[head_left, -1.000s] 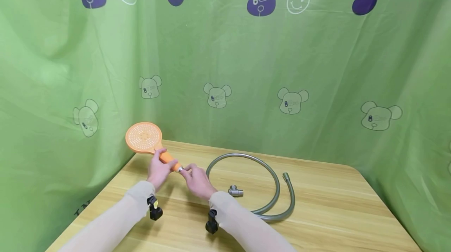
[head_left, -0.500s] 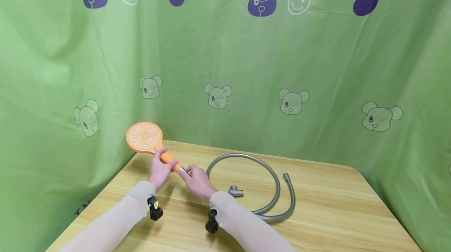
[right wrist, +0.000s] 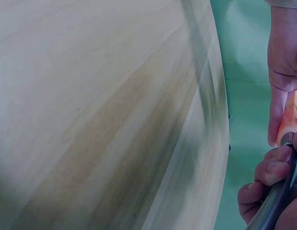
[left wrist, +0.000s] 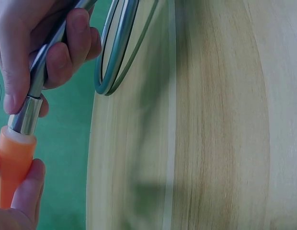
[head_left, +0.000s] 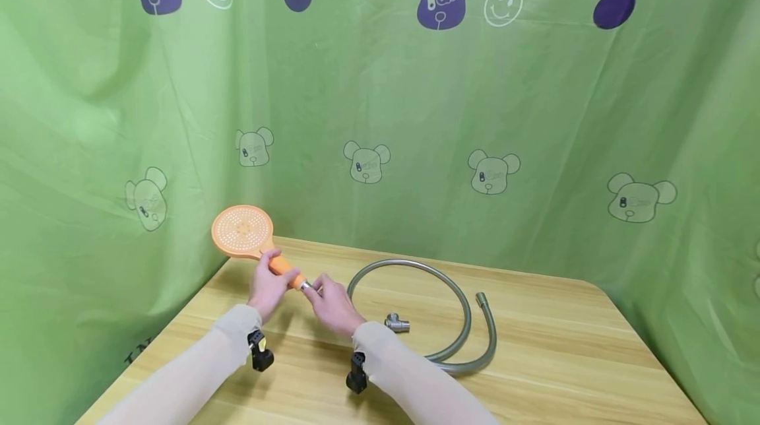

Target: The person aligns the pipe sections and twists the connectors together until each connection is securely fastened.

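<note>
An orange hand shower (head_left: 242, 231) is held above the table's left side, its round perforated face showing in the head view. My left hand (head_left: 268, 288) grips its handle (left wrist: 14, 158), thumb along one side. At the handle's lower end, my right hand (head_left: 335, 306) pinches the grey shower hose (right wrist: 278, 201) just behind its silver connector (left wrist: 26, 115). That connector sits in line with the handle, right at its pale end ring. Beyond the right hand, the rest of the hose loops over the table. Part of the hose is hidden behind the right forearm.
A small metal tee valve (head_left: 396, 323) lies inside the hose loop. The hose's other end (head_left: 481, 299) points away on the wooden table (head_left: 564, 346). Green printed curtains (head_left: 380, 82) enclose the table's back and sides.
The right hand's fingers shift slightly around the hose connector. The left hand and the hand shower stay almost in place.
</note>
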Available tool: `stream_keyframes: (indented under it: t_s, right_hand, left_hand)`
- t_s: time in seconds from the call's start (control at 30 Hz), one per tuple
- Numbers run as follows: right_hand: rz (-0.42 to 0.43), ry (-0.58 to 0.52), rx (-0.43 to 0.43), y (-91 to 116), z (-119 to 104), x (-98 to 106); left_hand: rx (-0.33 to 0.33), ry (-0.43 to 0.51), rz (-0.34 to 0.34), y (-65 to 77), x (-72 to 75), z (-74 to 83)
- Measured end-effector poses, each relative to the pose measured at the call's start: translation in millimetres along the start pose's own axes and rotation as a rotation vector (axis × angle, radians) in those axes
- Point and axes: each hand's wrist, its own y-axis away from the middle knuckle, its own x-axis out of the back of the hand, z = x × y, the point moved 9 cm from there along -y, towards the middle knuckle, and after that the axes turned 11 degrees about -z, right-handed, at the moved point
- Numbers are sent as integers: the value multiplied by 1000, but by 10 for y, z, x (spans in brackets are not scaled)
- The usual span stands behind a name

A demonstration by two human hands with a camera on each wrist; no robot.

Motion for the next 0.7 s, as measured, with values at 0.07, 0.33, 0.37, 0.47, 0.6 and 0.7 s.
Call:
stream_keyframes:
  t_s: [0.07,0.33,0.37,0.47,0.6,0.7]
  right_hand:
    - [3,21,-5,-8,-8,5]
    - [8,7,-15,-20,3,2]
    - [9,3,-14,-17,3,2]
    - [18,15,-4,-10,-15,10]
    - [31,51,16,-16,-48,28]
    - [23,34,9,-20,-39,27]
  left_hand:
    - [5,0,2,4,7,-4]
    - [4,-36,16,9,21,14]
    - [3,-33,15,10,19,16]
    - [5,-35,16,9,16,14]
    - [5,-42,17,19,6,21]
    - [-2,-54,21,31,9,40]
